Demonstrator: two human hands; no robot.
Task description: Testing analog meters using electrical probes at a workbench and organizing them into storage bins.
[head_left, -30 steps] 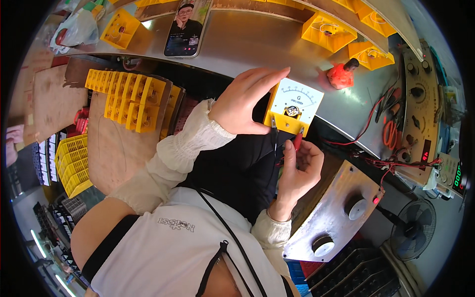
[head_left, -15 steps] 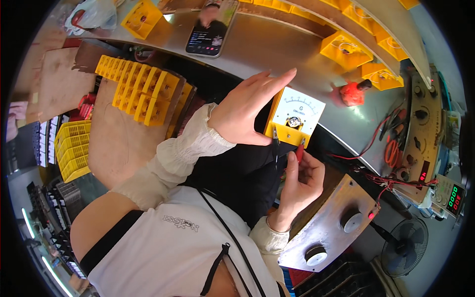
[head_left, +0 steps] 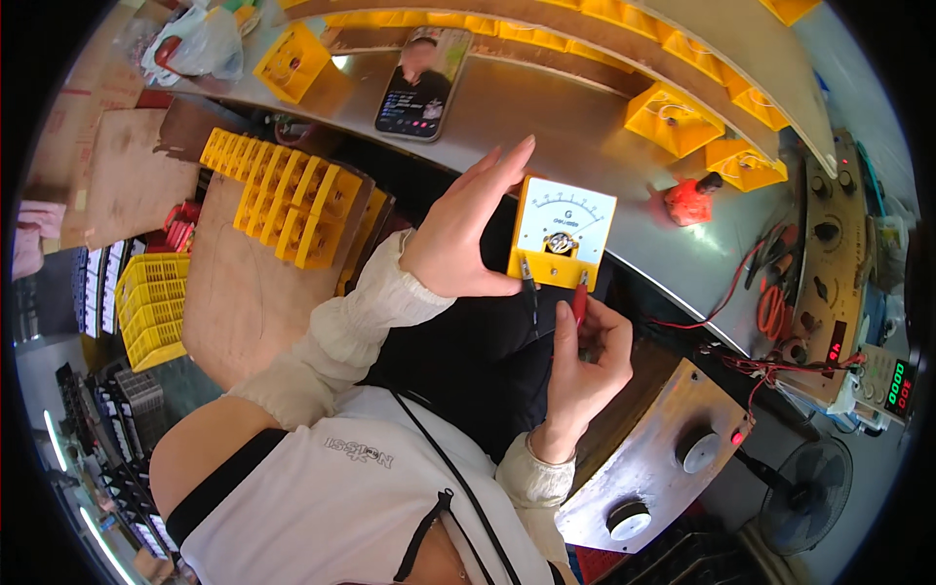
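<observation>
left of both hands, stacked yellow cases (head_left: 288,200) stand on a board (head_left: 229,317); whether they are finished cannot be told. the left hand (head_left: 444,249) spreads thumb and fingers wide along the left side of a yellow meter (head_left: 568,216), appearing to hold it, thumb at its lower corner. the meter sits between the two hands, its white dial face on. just right of the left thumb tip, a black clip (head_left: 528,278) is already at one terminal, no fingers on it. above the right fingertips, a red clip (head_left: 581,307) reaches the other terminal, pinched narrowly by the right hand (head_left: 592,363) and not yet released. farther right, beyond those fingers, stands a red bottle (head_left: 688,203).
</observation>
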